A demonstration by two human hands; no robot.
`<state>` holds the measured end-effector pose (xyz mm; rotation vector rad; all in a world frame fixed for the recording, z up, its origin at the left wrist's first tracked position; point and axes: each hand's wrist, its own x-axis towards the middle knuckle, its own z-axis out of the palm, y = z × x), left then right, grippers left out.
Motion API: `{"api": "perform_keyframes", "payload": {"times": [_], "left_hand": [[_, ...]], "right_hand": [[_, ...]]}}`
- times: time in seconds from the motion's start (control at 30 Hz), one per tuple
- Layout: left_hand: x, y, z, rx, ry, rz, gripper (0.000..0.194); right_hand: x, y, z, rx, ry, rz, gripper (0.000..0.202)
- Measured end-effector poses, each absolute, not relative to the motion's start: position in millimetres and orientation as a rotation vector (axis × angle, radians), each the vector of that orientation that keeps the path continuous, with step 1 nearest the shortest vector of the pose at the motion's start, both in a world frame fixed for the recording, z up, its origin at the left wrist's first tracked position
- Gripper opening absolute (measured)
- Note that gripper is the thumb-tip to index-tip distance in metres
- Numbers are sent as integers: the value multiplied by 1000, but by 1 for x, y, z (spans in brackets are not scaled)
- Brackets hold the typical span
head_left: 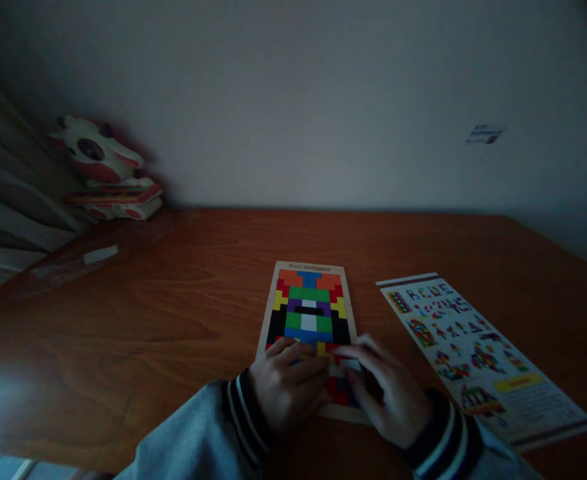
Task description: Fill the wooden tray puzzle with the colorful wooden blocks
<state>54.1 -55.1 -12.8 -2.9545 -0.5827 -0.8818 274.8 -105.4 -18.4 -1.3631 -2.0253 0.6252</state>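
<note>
A wooden tangram-style puzzle board (350, 313) lies on the table before me, filled with coloured block pieces in a mostly mirrored pattern. Across its lower left part rests my left hand (290, 387), fingers bent and close together; whatever is under them is hidden. My right hand (386, 393) reaches over the lower right edge. Its index finger and thumb are apart, with the fingertips at the red and blue pieces (338, 390) there. A pale patch shows between that finger and thumb, too dim to name. Both hands cover part of the lower rows.
A printed pattern sheet (478, 360) lies to the right of the board. At the far left stands a cow-shaped toy (106, 167) with a keyboard-like base, beside a curtain (13, 200). Clear plastic with a white label (100, 254) lies nearby. A wall (303, 107) closes off the back.
</note>
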Motion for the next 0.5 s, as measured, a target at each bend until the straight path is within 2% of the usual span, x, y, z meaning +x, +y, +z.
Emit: {"api": "perform_keyframes", "payload": {"times": [0.5], "left_hand": [[54, -56, -9, -2968, -602, -882, 17]], "right_hand": [[272, -101, -27, -1397, -2005, 418, 31]]}}
